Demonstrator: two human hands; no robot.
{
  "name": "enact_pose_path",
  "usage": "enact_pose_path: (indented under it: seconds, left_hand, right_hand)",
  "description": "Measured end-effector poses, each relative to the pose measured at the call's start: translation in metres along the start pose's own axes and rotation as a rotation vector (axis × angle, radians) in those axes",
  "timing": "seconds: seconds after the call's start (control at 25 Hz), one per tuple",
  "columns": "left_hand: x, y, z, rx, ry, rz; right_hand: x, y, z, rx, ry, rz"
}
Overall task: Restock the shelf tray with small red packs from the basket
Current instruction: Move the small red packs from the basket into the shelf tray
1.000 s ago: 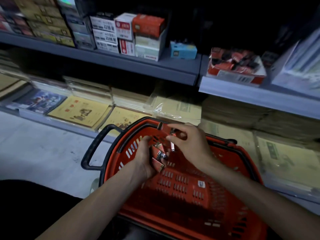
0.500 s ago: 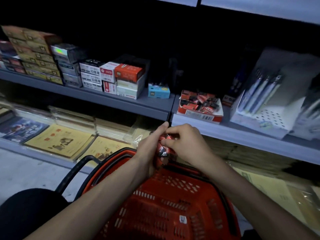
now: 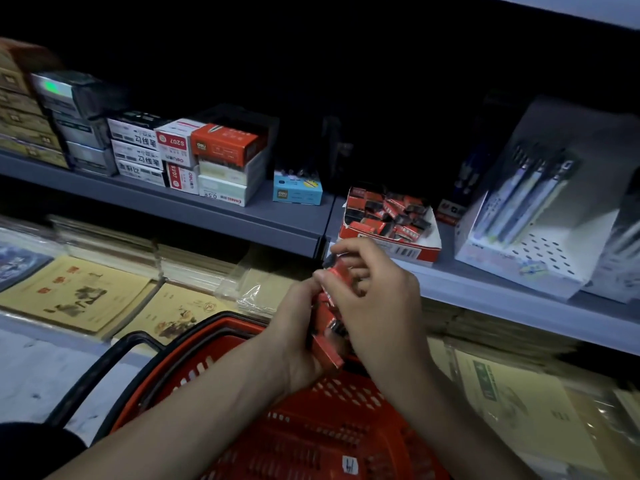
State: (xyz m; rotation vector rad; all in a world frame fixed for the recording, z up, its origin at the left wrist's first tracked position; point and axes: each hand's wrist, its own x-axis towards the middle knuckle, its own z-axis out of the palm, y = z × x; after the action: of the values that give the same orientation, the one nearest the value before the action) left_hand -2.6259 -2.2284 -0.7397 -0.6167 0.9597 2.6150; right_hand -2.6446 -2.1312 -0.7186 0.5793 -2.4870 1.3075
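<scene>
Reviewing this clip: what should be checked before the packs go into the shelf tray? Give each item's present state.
1. Packs held: ok, left hand and right hand both grip small red packs.
2. Path to shelf tray: ok, it sits just beyond the hands, open-topped.
3. Room in tray: cannot tell, packs lie heaped inside.
4. Hold on lowest pack: cannot tell, it juts below the hands.
5. Under the hands: ok, basket sits below for drops.

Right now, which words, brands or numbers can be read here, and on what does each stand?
"S207": upside down, on the white and red box.
"deli": on the orange box.
"deli": on the small blue box.
"0.5": on the bottom white box below the orange one.
Too blurred to read: the print on the shelf tray, the red packs being held, and the basket sticker.
</scene>
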Motion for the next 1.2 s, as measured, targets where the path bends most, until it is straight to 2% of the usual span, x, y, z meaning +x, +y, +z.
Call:
enact_pose_path:
  seconds: [0.2, 0.4, 0.56, 0.72, 0.84, 0.96, 1.12, 1.2]
  left_hand:
    - [-0.015, -0.003, 0.001, -0.169, 0.05, -0.064]
    - [-0.028, 0.005, 0.0, -0.173, 0.069, 0.0]
    - [-0.033, 0.012, 0.002, -0.13, 0.079, 0.056]
    - [-0.031, 0.018, 0.0, -0.229, 0.12, 0.025]
    - [-0.027, 0.018, 0.0, -0.242, 0.143, 0.007]
    - [-0.026, 0.017, 0.001, -0.242, 0.163, 0.01]
    - [-0.02, 0.015, -0.002, -0.218, 0.176, 0.022]
    - [-0.019, 0.013, -0.002, -0.194, 0.158, 0.013]
  right_hand:
    - [-0.014, -0.001, 0.013, -0.215, 0.001, -0.139]
    - [-0.017, -0.005, 0.013, -0.052, 0.005, -0.108]
    - [-0.02, -0.016, 0.005, -0.038, -0.053, -0.12]
    - [0.012, -0.011, -0.028, 0.059, 0.164, -0.056]
    - [0.051, 0.014, -0.056, -0.248, 0.271, -0.143]
    - [0.066, 0.036, -0.062, -0.527, 0.156, -0.258]
    - [0.065, 0.037, -0.066, -0.579, -0.003, -0.211]
    - [0.058, 0.029, -0.068, -0.567, 0.032, -0.194]
